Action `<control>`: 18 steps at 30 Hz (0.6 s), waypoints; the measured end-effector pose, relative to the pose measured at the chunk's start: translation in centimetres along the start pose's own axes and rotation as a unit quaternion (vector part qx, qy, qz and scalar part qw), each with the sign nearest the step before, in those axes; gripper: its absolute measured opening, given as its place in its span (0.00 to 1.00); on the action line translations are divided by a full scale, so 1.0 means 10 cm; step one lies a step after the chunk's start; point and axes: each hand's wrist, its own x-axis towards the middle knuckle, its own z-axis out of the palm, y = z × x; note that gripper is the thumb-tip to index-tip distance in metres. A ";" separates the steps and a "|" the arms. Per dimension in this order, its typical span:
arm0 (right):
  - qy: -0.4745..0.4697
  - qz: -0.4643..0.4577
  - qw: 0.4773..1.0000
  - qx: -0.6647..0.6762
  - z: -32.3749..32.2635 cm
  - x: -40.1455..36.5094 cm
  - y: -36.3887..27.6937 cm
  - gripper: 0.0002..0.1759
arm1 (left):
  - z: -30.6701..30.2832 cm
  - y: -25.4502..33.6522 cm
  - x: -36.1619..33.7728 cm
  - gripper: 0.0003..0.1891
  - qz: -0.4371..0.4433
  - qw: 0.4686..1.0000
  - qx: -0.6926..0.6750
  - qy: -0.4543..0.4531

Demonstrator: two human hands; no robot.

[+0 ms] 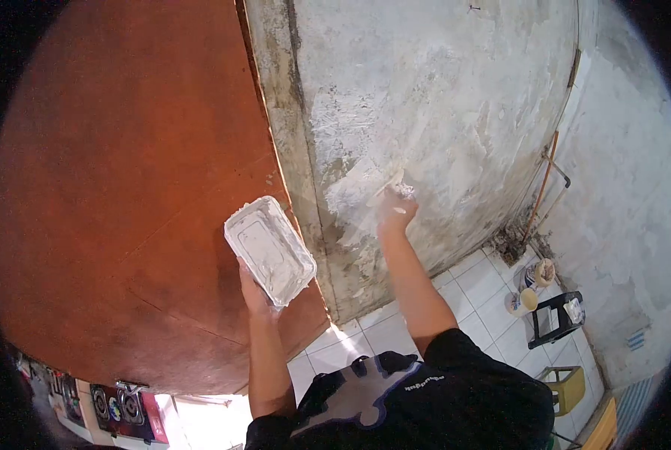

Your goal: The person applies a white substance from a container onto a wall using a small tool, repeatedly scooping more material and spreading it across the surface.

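Note:
My left hand point(253, 291) grips a white plastic tub point(311, 264) from below and behind. Pale putty point(272, 244) coats its inside. Against the grey wall point(440, 90), my right hand point(397, 213) is closed around a putty-smeared tool that looks like a putty knife point(386, 184); motion blurs its shape. White putty point(347, 191) is spread on the wall just left of that hand, with a rougher white patch above it.
A reddish-brown panel point(125, 150) fills the left side beside a concrete post point(275, 75). On the tiled floor point(474, 289) at right stand buckets point(527, 301), a black stool point(549, 322) and a yellow stool point(568, 390). A stove point(118, 409) is at lower left.

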 end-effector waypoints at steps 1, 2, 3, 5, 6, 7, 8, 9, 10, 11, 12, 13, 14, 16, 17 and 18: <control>-0.016 -0.064 0.992 -0.109 0.05 -0.15 -0.13 0.11 | 0.03 0.03 -0.02 0.31 0.009 1.000 0.004 -0.007; -0.033 -0.130 0.967 -0.215 0.10 -0.26 -0.20 0.12 | 0.05 0.06 -0.02 0.31 0.019 1.000 0.006 -0.015; -0.057 -0.201 0.910 -0.358 0.14 -0.30 -0.17 0.14 | 0.06 0.06 0.00 0.31 0.023 1.000 0.005 -0.013; -0.080 -0.270 0.898 -0.339 0.18 -0.51 -0.21 0.15 | 0.04 0.07 0.01 0.31 0.001 1.000 -0.004 -0.008; -0.097 -0.335 0.882 -0.317 0.14 -0.58 -0.21 0.15 | 0.04 0.07 0.01 0.31 -0.002 1.000 -0.002 -0.007; -0.094 -0.331 0.883 -0.319 0.05 -0.59 -0.18 0.15 | 0.04 0.06 0.03 0.31 0.003 1.000 0.000 -0.018; -0.161 -0.424 0.825 -0.337 -0.06 -0.58 -0.14 0.14 | 0.06 0.04 0.06 0.31 0.007 1.000 0.000 -0.030; -0.226 -0.510 0.753 -0.350 -0.16 -0.56 -0.11 0.14 | 0.08 0.03 0.07 0.31 0.004 0.999 0.002 -0.033; -0.223 -0.507 0.754 -0.353 -0.25 -0.52 -0.08 0.14 | 0.10 0.00 0.07 0.31 -0.005 0.999 -0.015 -0.043; -0.295 -0.548 0.694 -0.361 -0.33 -0.49 -0.06 0.14 | 0.12 -0.01 0.08 0.31 -0.013 0.998 -0.031 -0.054; -0.364 -0.583 0.628 -0.365 -0.38 -0.48 -0.08 0.14 | 0.16 -0.02 0.08 0.31 -0.016 0.998 -0.028 -0.058; -0.359 -0.583 0.631 -0.363 -0.46 -0.49 -0.12 0.14 | 0.21 -0.02 0.05 0.31 -0.017 0.999 -0.018 -0.034; -0.407 -0.535 0.618 -0.408 -0.51 -0.49 -0.15 0.16 | 0.26 -0.02 0.07 0.31 -0.016 1.000 -0.008 -0.011; -0.445 -0.489 0.604 -0.445 -0.56 -0.46 -0.22 0.17 | 0.27 0.00 0.05 0.32 -0.011 0.999 -0.020 -0.032; -0.409 -0.483 0.653 -0.416 -0.54 -0.41 -0.24 0.19 | 0.26 0.01 0.06 0.32 -0.006 0.998 -0.037 -0.045; -0.374 -0.473 0.698 -0.385 -0.50 -0.38 -0.25 0.21 | 0.25 0.03 0.08 0.32 -0.002 0.998 -0.036 -0.048</control>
